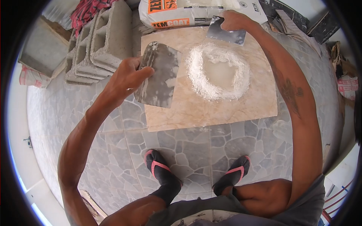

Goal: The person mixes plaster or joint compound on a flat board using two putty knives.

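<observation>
My left hand (128,77) is closed around the edge of a flat grey plastering plate (161,77), which is smeared with pale residue. The plate is held over the left side of a beige marbled tile (173,118). Near the tile's far edge, my right hand (234,21) grips a thin metal scraper blade (228,34), its broad edge facing me. Between the two tools, a ring of white powder (195,71) lies on the tile. A pool of clear-looking liquid (220,73) sits inside the ring. Neither tool appears to touch the powder.
A white bag (205,11) marked ZEMCOAT lies beyond the tile. Hollow concrete blocks (113,37) stand at the back left, with a red striped cloth (88,13) on top. Boards (288,24) lie at the back right. My sandalled feet (164,169) are on the stone-patterned floor.
</observation>
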Motion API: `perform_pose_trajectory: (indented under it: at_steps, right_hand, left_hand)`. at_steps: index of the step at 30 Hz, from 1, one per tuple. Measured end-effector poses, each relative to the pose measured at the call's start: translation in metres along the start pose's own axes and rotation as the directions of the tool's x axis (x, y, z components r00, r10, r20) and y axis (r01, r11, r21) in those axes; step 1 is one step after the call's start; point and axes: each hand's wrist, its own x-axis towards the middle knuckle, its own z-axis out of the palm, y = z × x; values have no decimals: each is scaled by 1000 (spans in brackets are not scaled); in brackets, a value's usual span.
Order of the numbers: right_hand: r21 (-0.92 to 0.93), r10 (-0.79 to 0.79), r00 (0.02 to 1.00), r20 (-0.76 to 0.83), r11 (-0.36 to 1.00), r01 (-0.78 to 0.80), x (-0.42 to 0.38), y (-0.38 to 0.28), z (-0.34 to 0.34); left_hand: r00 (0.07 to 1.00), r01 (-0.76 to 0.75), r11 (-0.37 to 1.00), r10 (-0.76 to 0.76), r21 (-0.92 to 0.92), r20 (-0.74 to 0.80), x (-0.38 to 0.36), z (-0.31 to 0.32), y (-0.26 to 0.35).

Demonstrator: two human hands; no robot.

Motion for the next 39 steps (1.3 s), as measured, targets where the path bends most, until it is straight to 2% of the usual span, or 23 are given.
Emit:
perform_pose_trajectory:
  at_steps: [5, 8, 9, 12, 15, 21, 34, 36, 37, 39]
  right_hand:
    - [-5, -42, 998, 44, 999, 42, 23, -38, 8]
    - [10, -159, 984, 85, 987, 159, 27, -67, 11]
    - [-22, -172, 975, 143, 984, 177, 29, -76, 12]
    - [73, -339, 923, 183, 941, 331, 22, -90, 10]
    - [4, -350, 904, 246, 933, 360, 22, -98, 11]
    - [-1, -421, 891, 169, 904, 427, 3, -103, 0]
    - [-74, -469, 851, 235, 865, 497, -50, -133, -33]
    - [-107, -448, 863, 233, 871, 480, -38, -139, -35]
    - [-36, -425, 890, 168, 899, 436, -34, -139, -34]
    - [-90, -458, 850, 259, 865, 493, -13, -139, -46]
  left_hand:
    - [999, 25, 999, -27, -37, -43, -14, -3, -1]
    - [998, 33, 999, -34, -16, -57, -17, -6, -2]
    - [997, 39, 999, -40, -21, -61, -17, -6, -4]
    - [997, 37, 998, -40, -51, -58, -19, -6, -5]
    - [998, 40, 998, -42, -44, -54, -19, -7, -6]
    - [999, 24, 997, -26, -70, -29, -18, -10, -11]
    - [999, -3, 993, -1, -116, -33, -19, -33, -30]
    - [999, -32, 979, 25, -201, -38, -20, -35, -26]
    - [998, -48, 969, 39, -244, -43, -22, -38, -25]
    - [979, -126, 978, 96, -168, -179, -19, -38, -39]
